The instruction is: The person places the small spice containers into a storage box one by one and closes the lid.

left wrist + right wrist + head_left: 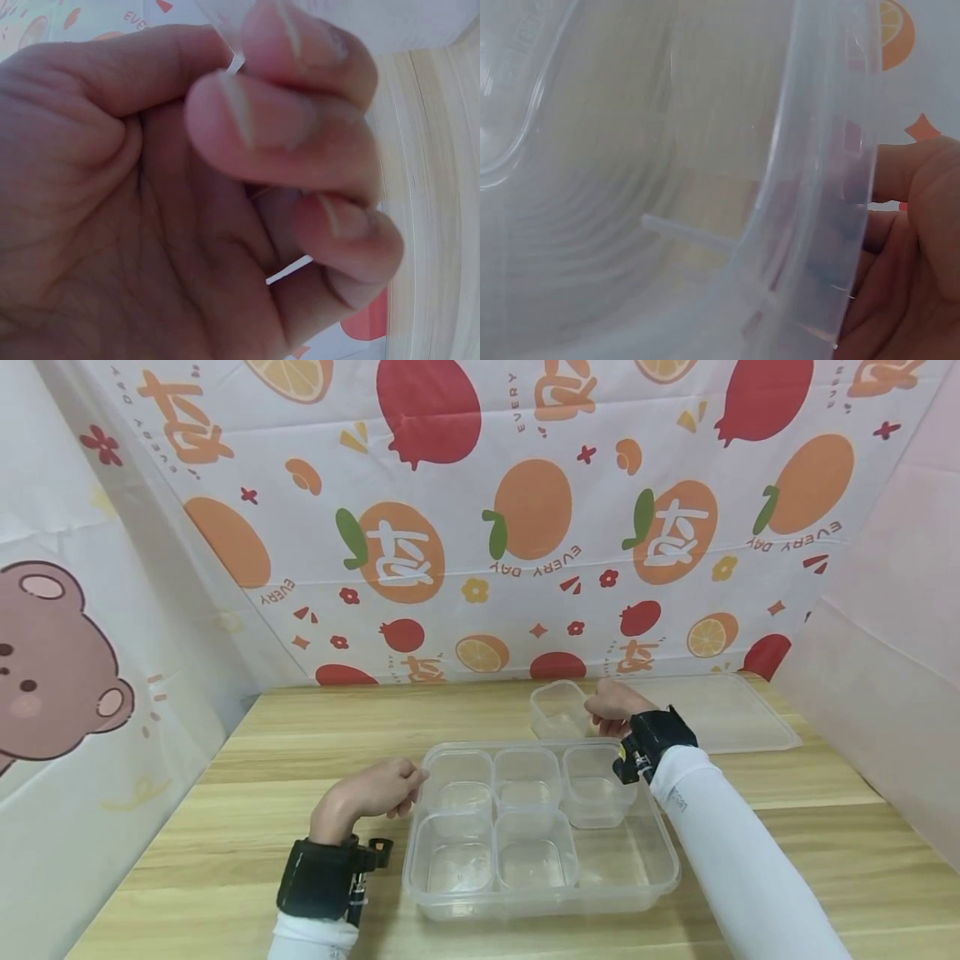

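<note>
My left hand point(375, 792) pinches the left rim of a large clear plastic container point(626, 860) on the table. In the left wrist view, the thumb and a finger of that left hand point(180, 157) meet at a thin clear edge, with the other fingers curled. Several small clear boxes point(459, 864) sit inside the large container, filling its back row and the front left and middle. Behind it, my right hand point(617, 703) grips the right side of another small clear box point(557, 718). Clear plastic fills most of the right wrist view, beside the right hand point(919, 232).
A flat, clear rectangular lid point(727, 714) lies on the back right of the wooden table point(300, 735). A fruit-printed cloth point(465, 610) hangs along the back edge, with pale cloths point(885, 677) at both sides.
</note>
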Tool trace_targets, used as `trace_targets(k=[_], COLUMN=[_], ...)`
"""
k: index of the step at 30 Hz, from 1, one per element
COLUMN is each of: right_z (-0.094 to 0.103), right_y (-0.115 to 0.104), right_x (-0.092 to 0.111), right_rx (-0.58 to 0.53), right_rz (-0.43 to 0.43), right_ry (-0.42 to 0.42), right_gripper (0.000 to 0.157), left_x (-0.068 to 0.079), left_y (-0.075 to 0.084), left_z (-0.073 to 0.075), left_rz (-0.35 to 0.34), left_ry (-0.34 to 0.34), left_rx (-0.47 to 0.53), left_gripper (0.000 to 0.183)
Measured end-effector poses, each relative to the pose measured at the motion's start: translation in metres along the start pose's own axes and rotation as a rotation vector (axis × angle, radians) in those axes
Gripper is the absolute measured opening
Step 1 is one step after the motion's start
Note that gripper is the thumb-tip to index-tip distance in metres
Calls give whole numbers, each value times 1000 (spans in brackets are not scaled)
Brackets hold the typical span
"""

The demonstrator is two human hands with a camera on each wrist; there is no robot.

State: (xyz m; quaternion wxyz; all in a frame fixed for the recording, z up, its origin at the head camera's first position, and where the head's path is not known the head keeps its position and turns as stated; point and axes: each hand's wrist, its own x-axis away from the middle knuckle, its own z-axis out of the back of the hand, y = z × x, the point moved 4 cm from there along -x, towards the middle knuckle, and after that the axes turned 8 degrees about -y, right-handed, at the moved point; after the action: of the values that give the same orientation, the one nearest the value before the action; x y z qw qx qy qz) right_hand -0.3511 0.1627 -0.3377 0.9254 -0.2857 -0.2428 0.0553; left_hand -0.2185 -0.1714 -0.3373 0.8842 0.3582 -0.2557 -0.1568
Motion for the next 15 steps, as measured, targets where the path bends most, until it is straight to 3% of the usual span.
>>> trace_targets(k=[10, 15], right_z=[13, 22], right_y=[3, -5], right_x=[3, 12], right_rx=[10, 74], right_rz=[140, 222], right_ry=[102, 156], right_gripper=[30, 30], left_x=[-1, -2], left_y=[1, 0], left_z=[0, -1], left_rz=[-17, -19], left_ry=[-3, -2], left_rx=[-8, -5], left_gripper=[42, 42])
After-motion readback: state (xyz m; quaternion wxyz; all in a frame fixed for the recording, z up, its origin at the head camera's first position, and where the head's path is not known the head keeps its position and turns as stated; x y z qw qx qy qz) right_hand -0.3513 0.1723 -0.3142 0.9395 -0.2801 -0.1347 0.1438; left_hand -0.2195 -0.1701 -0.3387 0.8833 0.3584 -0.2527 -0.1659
